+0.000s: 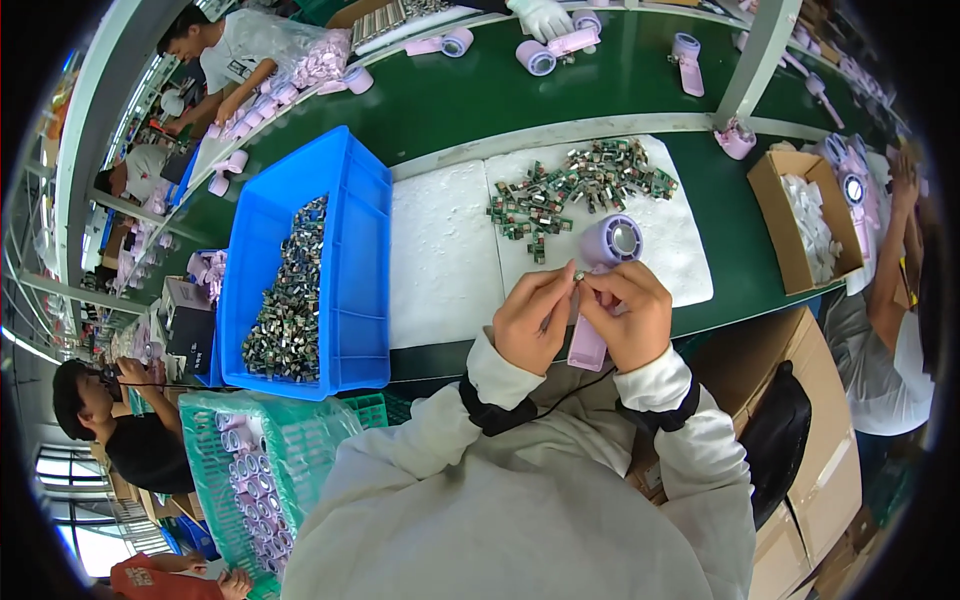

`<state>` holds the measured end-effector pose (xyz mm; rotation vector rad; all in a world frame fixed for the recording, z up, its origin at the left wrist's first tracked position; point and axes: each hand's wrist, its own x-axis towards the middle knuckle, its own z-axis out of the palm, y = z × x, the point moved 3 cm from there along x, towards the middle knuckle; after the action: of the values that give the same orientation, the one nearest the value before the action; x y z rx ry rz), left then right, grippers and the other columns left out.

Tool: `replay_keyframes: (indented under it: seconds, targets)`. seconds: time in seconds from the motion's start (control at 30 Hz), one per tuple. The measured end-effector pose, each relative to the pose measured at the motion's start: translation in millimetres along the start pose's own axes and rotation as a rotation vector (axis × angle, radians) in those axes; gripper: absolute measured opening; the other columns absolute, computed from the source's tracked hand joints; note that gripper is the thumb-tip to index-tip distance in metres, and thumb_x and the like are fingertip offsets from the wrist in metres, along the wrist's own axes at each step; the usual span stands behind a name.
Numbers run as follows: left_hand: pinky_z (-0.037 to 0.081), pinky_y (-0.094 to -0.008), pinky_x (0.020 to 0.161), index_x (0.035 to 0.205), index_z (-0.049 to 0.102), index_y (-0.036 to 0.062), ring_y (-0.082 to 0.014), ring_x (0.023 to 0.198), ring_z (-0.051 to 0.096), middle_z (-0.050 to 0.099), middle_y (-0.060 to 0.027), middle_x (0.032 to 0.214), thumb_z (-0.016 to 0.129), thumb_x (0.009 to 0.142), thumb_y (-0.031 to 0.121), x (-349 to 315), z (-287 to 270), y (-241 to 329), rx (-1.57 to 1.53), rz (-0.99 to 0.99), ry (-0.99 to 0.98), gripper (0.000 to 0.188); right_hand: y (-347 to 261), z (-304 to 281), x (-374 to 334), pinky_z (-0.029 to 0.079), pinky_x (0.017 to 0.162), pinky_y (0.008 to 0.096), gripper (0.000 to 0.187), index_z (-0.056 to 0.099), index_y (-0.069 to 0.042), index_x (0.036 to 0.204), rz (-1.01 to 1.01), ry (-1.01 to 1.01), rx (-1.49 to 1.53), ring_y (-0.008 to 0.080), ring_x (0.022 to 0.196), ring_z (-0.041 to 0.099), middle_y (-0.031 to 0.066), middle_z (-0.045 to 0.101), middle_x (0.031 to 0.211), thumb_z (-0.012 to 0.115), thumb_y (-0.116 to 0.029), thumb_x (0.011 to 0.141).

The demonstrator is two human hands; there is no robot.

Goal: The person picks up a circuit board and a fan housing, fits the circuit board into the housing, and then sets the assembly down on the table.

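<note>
My left hand [532, 318] and my right hand [636, 318] meet at the fingertips, both closed in a pinch on a small circuit board [579, 277]. Fingers cover most of it. A pink-purple handheld fan [611, 240] is under and behind my hands, its round head resting on white foam sheets [440, 255]. Its handle [587, 345] shows between my hands, toward my body; whether my right hand also touches the fan, I cannot tell. Just beyond the fan, a loose pile of small green circuit boards [590, 180] covers part of the foam.
A blue bin [355, 250] of many small boards stands left. Below it is a green crate [215, 470] with fan parts. At right are a cardboard box [778, 215] of white pieces and a large carton [820, 430]. Across the green belt [440, 110], a gloved hand [543, 18] handles a fan.
</note>
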<state>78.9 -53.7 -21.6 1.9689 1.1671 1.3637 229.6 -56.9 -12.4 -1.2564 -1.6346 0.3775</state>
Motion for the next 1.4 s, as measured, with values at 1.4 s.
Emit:
replay_keyframes:
  seconds: [1.4]
  targets:
    - [0.056, -0.028, 0.075, 0.121, 0.065, -0.0014, -0.0147, 0.088, 0.069, 0.068, -0.0108, 0.097, 0.061, 0.094, -0.002, -7, 6, -24, -0.495, -0.234, 0.001, 0.027, 4, -13, 5, 0.043, 0.066, 0.025, 0.014, 0.071, 0.001, 0.098, 0.082, -0.226, 0.164, 0.0126, 0.072, 0.053, 0.0053, 0.063, 0.088, 0.073, 0.002, 0.084]
